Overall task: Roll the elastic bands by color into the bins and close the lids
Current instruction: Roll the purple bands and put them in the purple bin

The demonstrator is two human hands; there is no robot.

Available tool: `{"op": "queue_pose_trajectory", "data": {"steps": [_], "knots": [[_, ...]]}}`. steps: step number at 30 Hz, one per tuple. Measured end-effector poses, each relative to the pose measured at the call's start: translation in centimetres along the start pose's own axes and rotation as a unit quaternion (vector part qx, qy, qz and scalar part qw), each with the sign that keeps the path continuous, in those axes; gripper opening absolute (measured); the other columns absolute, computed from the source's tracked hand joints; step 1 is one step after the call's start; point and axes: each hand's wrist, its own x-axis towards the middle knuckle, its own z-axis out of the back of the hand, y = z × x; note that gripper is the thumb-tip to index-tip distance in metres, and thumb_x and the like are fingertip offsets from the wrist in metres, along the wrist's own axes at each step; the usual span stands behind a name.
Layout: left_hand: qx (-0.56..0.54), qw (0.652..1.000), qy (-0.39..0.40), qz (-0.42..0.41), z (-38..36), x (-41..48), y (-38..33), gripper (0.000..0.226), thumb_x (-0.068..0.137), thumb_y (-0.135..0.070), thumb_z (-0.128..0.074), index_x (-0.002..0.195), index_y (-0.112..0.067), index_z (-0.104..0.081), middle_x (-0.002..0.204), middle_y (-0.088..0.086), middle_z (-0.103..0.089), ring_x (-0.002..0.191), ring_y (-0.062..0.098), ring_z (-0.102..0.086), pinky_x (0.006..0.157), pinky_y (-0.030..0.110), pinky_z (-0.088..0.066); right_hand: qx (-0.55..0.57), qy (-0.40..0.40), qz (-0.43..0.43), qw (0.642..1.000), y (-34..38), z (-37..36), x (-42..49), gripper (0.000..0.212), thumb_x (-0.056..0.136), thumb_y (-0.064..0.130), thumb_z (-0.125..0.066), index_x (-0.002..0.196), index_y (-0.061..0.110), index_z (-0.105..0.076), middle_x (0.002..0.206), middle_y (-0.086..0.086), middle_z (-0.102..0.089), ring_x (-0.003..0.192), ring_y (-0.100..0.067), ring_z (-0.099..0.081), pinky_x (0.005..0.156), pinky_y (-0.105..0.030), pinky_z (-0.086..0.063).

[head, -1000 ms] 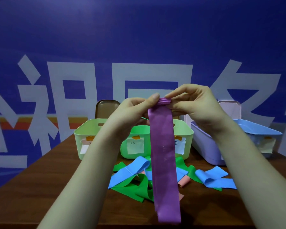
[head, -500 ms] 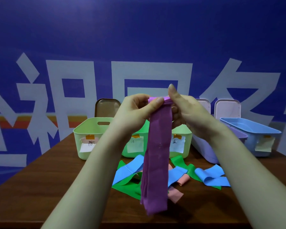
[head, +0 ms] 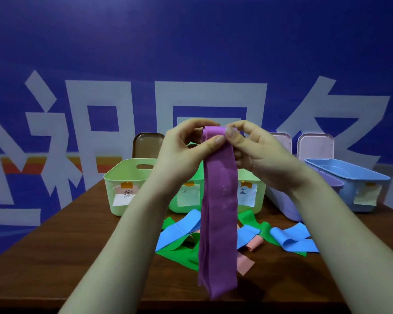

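The purple band (head: 218, 200) hangs in the air before us, its top end turned over into a small roll (head: 212, 131) and its tail dangling low over the table (head: 55, 257). Half a second ago it was bunched narrow like a rope; now it lies flatter and wider again, and the roll looks smooth where a second ago it showed tight ridges. Our left hand (head: 182, 152) pinches the roll's left end between thumb and forefinger, and our right hand (head: 259, 152) pinches the right end likewise. The tail hangs about as long as before, so we judge the rolling barely begun. Behind it the lilac bin (head: 279, 205) stands open beside the blue bin (head: 349, 173), with the green bins (head: 123, 175) to the left. Loose bands (head: 179, 230) lie heaped on the table, unrolled.
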Motion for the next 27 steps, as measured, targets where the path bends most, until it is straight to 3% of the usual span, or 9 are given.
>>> {"op": "queue_pose_trajectory", "data": {"steps": [4, 8, 13, 16, 19, 22, 27], "knots": [[-0.019, 1.000, 0.005, -0.008, 0.2, -0.3, -0.1, 0.026, 0.079, -0.009, -0.074, 0.104, -0.014, -0.068, 0.095, 0.020, -0.066, 0.085, 0.022, -0.061, 0.077, 0.042, -0.057, 0.028, 0.001, -0.003, 1.000, -0.4, -0.1, 0.1, 0.039, 0.095, 0.021, -0.048, 0.125, -0.003, -0.044, 0.069, 0.003, -0.068, 0.063, -0.006, -0.065, 0.062, -0.020, -0.055], [-0.060, 0.998, 0.020, 0.004, 0.7, -0.4, 0.2, 0.034, 0.067, -0.014, -0.079, 0.100, -0.020, -0.072, 0.094, 0.013, -0.065, 0.088, 0.024, -0.061, 0.081, 0.041, -0.058, 0.045, 0.017, 0.000, 0.999, -0.4, -0.2, 0.1, 0.045, 0.085, 0.022, -0.055, 0.124, -0.001, -0.049, 0.084, 0.000, -0.071, 0.075, -0.012, -0.069, 0.066, -0.022, -0.056], [-0.135, 0.990, 0.027, 0.033, 0.9, -0.3, 0.6, 0.039, 0.061, 0.001, -0.079, 0.093, -0.019, -0.075, 0.088, 0.009, -0.069, 0.084, 0.021, -0.061, 0.081, 0.031, -0.056, 0.052, 0.004, 0.037, 0.998, -0.9, -0.2, 0.3, 0.033, 0.079, 0.017, -0.061, 0.111, 0.010, -0.055, 0.091, -0.006, -0.072, 0.085, -0.019, -0.069, 0.072, -0.029, -0.058], [-0.188, 0.978, 0.059, 0.060, 1.0, -0.5, 0.2, 0.047, 0.066, 0.001, -0.075, 0.109, -0.016, -0.067, 0.093, 0.006, -0.069, 0.089, 0.018, -0.063, 0.084, 0.029, -0.055, 0.028, -0.015, 0.061, 0.998, -1.0, -0.3, 0.2, 0.030, 0.078, 0.016, -0.062, 0.107, 0.013, -0.056, 0.091, -0.008, -0.072, 0.080, -0.019, -0.070, 0.065, -0.026, -0.056], [-0.190, 0.978, 0.028, 0.085, 0.8, -0.7, -0.2, 0.043, 0.081, -0.016, -0.064, 0.124, -0.016, -0.057, 0.106, 0.011, -0.062, 0.101, 0.020, -0.063, 0.094, 0.034, -0.052, -0.004, -0.041, 0.095, 0.995, -1.0, -0.2, 0.2, 0.028, 0.077, 0.014, -0.064, 0.105, 0.012, -0.058, 0.094, -0.014, -0.071, 0.084, -0.025, -0.069, 0.072, -0.034, -0.059], [-0.076, 0.991, -0.010, 0.108, 0.5, -0.8, -0.3, 0.027, 0.091, -0.036, -0.056, 0.108, -0.018, -0.065, 0.096, 0.000, -0.068, 0.091, 0.013, -0.066, 0.081, 0.030, -0.055, -0.019, -0.050, 0.108, 0.993, -1.0, -0.3, 0.2, 0.024, 0.080, 0.007, -0.064, 0.103, 0.011, -0.058, 0.095, -0.016, -0.069, 0.083, -0.025, -0.067, 0.073, -0.034, -0.059], [-0.002, 0.992, 0.002, 0.127, 0.3, -1.1, -0.7, 0.029, 0.090, -0.047, -0.053, 0.088, -0.023, -0.069, 0.067, -0.010, -0.068, 0.064, 0.002, -0.065, 0.058, 0.017, -0.052, -0.055, -0.054, 0.125, 0.989, -1.0, -0.6, -0.1, 0.028, 0.074, 0.009, -0.067, 0.099, 0.014, -0.059, 0.100, -0.013, -0.070, 0.086, -0.023, -0.071, 0.075, -0.031, -0.058]]}}
